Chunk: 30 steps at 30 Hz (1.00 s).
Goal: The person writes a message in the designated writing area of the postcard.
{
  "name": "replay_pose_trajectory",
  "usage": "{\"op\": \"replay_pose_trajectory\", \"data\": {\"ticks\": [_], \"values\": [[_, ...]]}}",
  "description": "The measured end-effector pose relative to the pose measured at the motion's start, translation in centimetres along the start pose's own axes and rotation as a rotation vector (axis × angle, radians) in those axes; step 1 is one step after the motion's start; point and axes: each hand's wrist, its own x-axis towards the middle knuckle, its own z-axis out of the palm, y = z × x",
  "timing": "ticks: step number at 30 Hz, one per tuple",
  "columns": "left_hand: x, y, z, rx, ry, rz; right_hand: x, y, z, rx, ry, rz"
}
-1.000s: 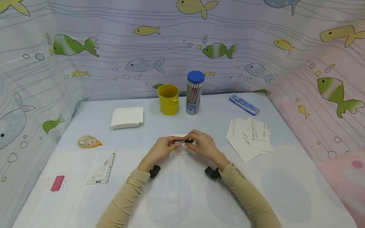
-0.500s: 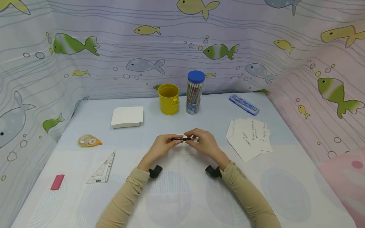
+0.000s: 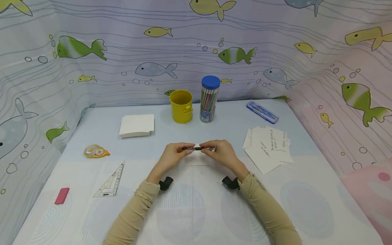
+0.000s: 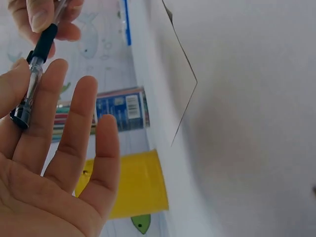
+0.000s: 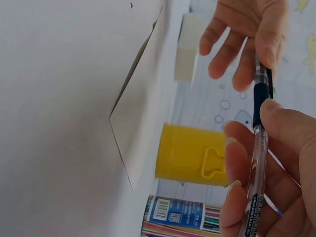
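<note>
A gel pen [image 3: 197, 148] with a clear barrel and black grip lies level between both hands. My left hand [image 3: 173, 153] pinches its clear, black-ended cap between thumb and index finger. In the left wrist view the other fingers of this left hand [image 4: 59, 163] are spread. My right hand [image 3: 223, 152] pinches the pen by the black grip, with the barrel running across the fingers in the right wrist view, where the pen [image 5: 258, 158] shows lengthwise. The cap sits over the tip end, against the grip. Below the hands, a white card [image 3: 199, 160] lies on the table.
Behind stand a yellow bucket [image 3: 181, 109] and a blue-lidded pencil tub [image 3: 209, 100]. Blank cards [image 3: 136, 126], correction tape [image 3: 95, 151], a set square [image 3: 111, 182] and a red eraser [image 3: 62, 196] lie left. Written cards [image 3: 267, 148] and a blue case [image 3: 262, 112] lie right.
A second ago the pen's dark part was at my right fingers and a clear length reached left. Now dark lies toward the left and clear at the right. The hands are slightly farther apart.
</note>
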Motion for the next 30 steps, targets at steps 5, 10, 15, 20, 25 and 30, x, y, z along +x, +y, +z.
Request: {"op": "replay_pose_trajectory", "data": {"ticks": [5, 10, 15, 20, 25, 30], "values": [[-0.2, 0.0, 0.1, 0.049, 0.036, 0.01, 0.0, -0.3, -0.1, 0.004, 0.005, -0.019], [-0.3, 0.0, 0.1, 0.059, 0.054, 0.03, 0.0, -0.4, -0.2, 0.0, -0.001, -0.032], [-0.4, 0.1, -0.2, 0.025, 0.032, 0.035, -0.1, -0.5, -0.4, 0.011, -0.014, -0.065], [-0.5, 0.3, -0.2, 0.037, 0.025, 0.078, -0.2, -0.4, -0.6, 0.039, -0.021, -0.077], [-0.7, 0.7, 0.3, 0.281, 0.105, 0.196, -0.3, -0.4, -0.8, 0.031, -0.027, -0.067], [-0.9, 1.3, 0.1, 0.421, 0.152, 0.265, -0.3, -0.4, -1.0, 0.032, -0.016, -0.079]]}}
